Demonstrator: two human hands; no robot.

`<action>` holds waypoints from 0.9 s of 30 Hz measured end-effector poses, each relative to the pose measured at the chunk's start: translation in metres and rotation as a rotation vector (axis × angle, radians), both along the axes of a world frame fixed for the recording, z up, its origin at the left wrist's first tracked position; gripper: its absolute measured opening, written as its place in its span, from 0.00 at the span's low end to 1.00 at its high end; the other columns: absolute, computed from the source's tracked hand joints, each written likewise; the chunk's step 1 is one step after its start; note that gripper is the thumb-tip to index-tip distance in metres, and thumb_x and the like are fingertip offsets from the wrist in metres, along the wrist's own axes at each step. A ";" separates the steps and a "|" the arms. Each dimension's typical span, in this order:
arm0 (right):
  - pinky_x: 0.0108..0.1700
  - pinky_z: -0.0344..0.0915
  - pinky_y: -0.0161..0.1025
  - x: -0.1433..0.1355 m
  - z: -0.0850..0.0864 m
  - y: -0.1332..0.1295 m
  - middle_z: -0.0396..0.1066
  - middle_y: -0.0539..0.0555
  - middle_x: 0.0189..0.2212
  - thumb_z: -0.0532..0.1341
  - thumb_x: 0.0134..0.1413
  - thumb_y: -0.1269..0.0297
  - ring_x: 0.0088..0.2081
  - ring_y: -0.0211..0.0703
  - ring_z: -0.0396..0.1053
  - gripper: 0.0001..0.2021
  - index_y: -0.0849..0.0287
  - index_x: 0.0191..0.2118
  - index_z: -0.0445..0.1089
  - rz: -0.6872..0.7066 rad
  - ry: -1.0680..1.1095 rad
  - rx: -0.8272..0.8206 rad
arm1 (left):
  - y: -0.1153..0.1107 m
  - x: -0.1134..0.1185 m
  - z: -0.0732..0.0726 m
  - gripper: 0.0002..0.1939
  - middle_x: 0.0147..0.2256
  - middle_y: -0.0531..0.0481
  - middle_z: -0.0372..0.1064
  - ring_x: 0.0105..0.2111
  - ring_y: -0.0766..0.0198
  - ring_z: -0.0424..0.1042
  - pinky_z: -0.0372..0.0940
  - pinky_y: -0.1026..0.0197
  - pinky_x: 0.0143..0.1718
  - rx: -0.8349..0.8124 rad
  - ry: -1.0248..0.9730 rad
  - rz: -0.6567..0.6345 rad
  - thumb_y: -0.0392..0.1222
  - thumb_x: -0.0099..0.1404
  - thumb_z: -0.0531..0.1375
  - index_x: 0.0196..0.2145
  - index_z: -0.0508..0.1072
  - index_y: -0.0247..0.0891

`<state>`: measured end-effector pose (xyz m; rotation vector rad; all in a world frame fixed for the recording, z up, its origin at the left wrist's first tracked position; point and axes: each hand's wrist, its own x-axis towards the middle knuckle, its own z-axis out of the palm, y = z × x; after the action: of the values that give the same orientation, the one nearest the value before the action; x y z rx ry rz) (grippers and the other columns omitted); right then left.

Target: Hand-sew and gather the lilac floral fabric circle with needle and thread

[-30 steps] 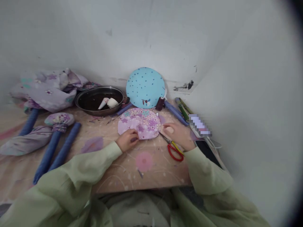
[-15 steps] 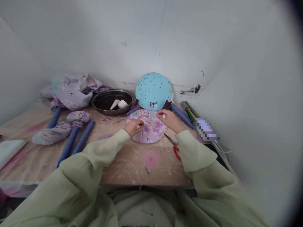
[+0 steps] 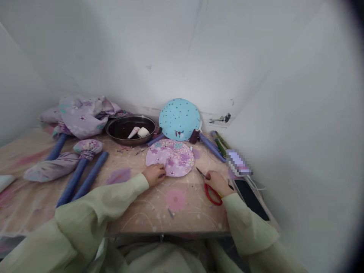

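Observation:
In the head view a round disc in purple floral print (image 3: 178,161) lies on the table. My left hand (image 3: 154,173) is at its lower left edge, fingers curled and closed on that rim; whether a thread is between them cannot be seen. To the right, my right hand (image 3: 218,182) is closed over the middle of red-handled scissors (image 3: 212,197), whose blades point up and left toward the disc. Behind the disc, a light blue dotted disc (image 3: 179,119) leans on the wall. A dark thread spool (image 3: 194,136) stands beside it.
A dark metal pan (image 3: 131,142) holds two white pieces. Bundled floral cloth (image 3: 82,117) and blue rods (image 3: 91,176) lie left. At the right are green stalks (image 3: 219,142), a blurred lit device (image 3: 239,163) with a white cable, and a black phone (image 3: 252,200).
My right hand has left the disc and come down and right onto the scissors. My left hand has moved down to the disc's lower left edge. The view has shifted slightly.

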<state>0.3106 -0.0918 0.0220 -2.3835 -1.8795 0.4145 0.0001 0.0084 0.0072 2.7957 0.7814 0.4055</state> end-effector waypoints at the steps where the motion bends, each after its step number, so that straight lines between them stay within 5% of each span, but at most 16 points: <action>1: 0.44 0.68 0.47 0.003 0.001 0.001 0.67 0.57 0.47 0.57 0.60 0.61 0.44 0.44 0.69 0.15 0.62 0.50 0.65 -0.029 -0.004 0.013 | 0.000 0.000 0.002 0.07 0.35 0.46 0.68 0.35 0.61 0.68 0.64 0.61 0.38 0.006 -0.019 0.010 0.35 0.59 0.55 0.31 0.74 0.36; 6: 0.44 0.68 0.47 0.013 0.015 0.012 0.67 0.57 0.47 0.57 0.60 0.61 0.44 0.45 0.68 0.15 0.62 0.50 0.65 -0.073 0.024 0.145 | 0.005 0.002 0.021 0.07 0.32 0.47 0.67 0.33 0.63 0.67 0.64 0.62 0.38 0.044 -0.162 0.083 0.31 0.59 0.54 0.30 0.71 0.34; 10: 0.54 0.60 0.54 -0.013 0.038 0.030 0.63 0.60 0.53 0.59 0.57 0.60 0.53 0.51 0.62 0.19 0.61 0.53 0.63 0.055 0.103 0.373 | 0.018 0.010 0.056 0.08 0.34 0.45 0.65 0.36 0.61 0.66 0.64 0.57 0.41 0.098 -0.293 0.152 0.31 0.63 0.50 0.34 0.69 0.33; 15: 0.60 0.47 0.58 -0.065 0.093 0.065 0.55 0.65 0.60 0.67 0.44 0.54 0.62 0.59 0.49 0.39 0.62 0.60 0.55 0.254 0.305 0.620 | 0.032 0.018 0.128 0.10 0.37 0.45 0.67 0.39 0.61 0.67 0.63 0.57 0.45 0.131 -0.358 0.117 0.36 0.66 0.49 0.39 0.70 0.34; 18: 0.49 0.63 0.50 -0.080 0.139 0.070 0.71 0.61 0.45 0.62 0.50 0.51 0.47 0.52 0.68 0.24 0.63 0.49 0.67 0.340 0.475 0.631 | 0.028 0.014 0.181 0.11 0.37 0.48 0.70 0.37 0.64 0.69 0.64 0.60 0.43 0.138 -0.393 0.086 0.40 0.66 0.52 0.42 0.70 0.35; 22: 0.33 0.68 0.38 -0.081 0.189 0.049 0.75 0.56 0.35 0.57 0.53 0.47 0.33 0.43 0.71 0.21 0.61 0.40 0.71 0.412 0.668 0.599 | 0.006 -0.002 0.233 0.20 0.32 0.49 0.71 0.32 0.66 0.70 0.65 0.63 0.36 -0.079 -0.576 -0.009 0.46 0.61 0.59 0.48 0.68 0.33; 24: 0.29 0.66 0.35 -0.081 0.196 0.042 0.74 0.55 0.33 0.60 0.50 0.48 0.30 0.41 0.70 0.19 0.61 0.38 0.72 0.393 0.801 0.522 | -0.002 -0.007 0.238 0.23 0.32 0.49 0.71 0.31 0.67 0.70 0.66 0.64 0.34 -0.228 -0.535 -0.048 0.46 0.59 0.61 0.49 0.67 0.33; 27: 0.29 0.64 0.34 -0.084 0.180 0.050 0.74 0.53 0.31 0.63 0.47 0.50 0.29 0.40 0.69 0.17 0.61 0.35 0.73 0.419 0.737 0.401 | -0.001 -0.006 0.218 0.23 0.34 0.49 0.73 0.34 0.65 0.72 0.66 0.64 0.37 -0.274 -0.395 -0.017 0.42 0.58 0.61 0.51 0.66 0.35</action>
<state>0.2268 -0.0419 0.2024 -1.3157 -1.8330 0.7322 -0.0061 0.0072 0.2256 2.3613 0.6632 0.7555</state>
